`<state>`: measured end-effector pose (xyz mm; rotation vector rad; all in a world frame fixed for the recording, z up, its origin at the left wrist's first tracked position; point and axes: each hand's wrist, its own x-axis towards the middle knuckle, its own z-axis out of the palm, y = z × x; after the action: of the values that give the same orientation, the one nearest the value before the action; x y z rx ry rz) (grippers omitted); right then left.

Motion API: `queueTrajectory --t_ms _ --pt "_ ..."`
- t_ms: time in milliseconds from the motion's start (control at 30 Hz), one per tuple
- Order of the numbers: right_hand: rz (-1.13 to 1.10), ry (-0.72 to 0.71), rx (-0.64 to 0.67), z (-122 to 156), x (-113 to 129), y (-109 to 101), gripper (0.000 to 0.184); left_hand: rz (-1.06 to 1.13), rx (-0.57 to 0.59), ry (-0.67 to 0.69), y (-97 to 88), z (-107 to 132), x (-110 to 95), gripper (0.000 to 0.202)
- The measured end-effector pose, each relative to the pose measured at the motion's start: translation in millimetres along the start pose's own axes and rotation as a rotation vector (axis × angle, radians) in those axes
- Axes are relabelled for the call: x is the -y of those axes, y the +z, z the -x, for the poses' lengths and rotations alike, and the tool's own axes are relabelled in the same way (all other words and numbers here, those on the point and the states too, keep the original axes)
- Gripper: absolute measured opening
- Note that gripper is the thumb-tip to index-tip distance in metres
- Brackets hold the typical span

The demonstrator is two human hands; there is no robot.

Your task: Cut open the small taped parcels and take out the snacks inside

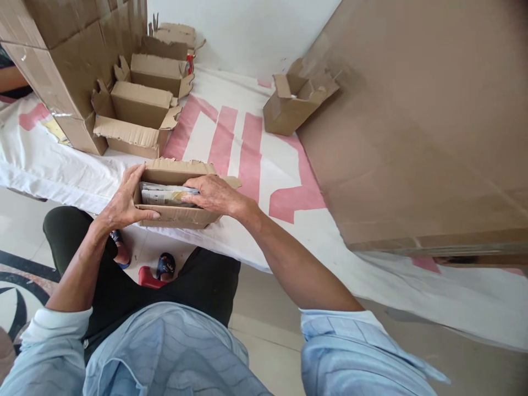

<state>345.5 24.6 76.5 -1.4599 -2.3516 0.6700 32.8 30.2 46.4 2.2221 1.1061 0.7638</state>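
A small open cardboard box (177, 215) sits at the near edge of a white and pink cloth (264, 165). Flat printed packets (165, 194) lie inside it. My left hand (124, 201) grips the box's left end, thumb along the front wall and fingers curled over the rim. Over the box's right side, my right hand (214, 193) has its fingers bent down onto the packets.
Three more open cardboard boxes (136, 118) stand in a row at the back left beside a large carton (58, 60). Another small box (295, 102) lies tipped at the back. A big cardboard sheet (421, 121) leans over the right side. Sandalled feet (159, 269) are on the tiled floor.
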Motion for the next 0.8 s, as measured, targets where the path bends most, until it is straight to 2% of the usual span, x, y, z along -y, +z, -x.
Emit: queueTrajectory --t_ms 233,433,667,800 --pt "0.023 -0.014 0.02 -1 4 3 0.031 -0.008 -0.019 0.045 1.9 9 4 0.141" --pt "-0.101 -0.072 -0.135 1 -1 6 0.028 -0.011 -0.024 0.041 0.7 9 5 0.141" --pt "-0.398 -0.099 -0.37 8 -1 -30 0.046 0.005 0.004 0.017 -5.7 11 2 0.145" --pt "-0.557 -0.084 -0.438 8 -1 -44 0.055 0.008 0.034 -0.022 -26.0 13 -5 0.121"
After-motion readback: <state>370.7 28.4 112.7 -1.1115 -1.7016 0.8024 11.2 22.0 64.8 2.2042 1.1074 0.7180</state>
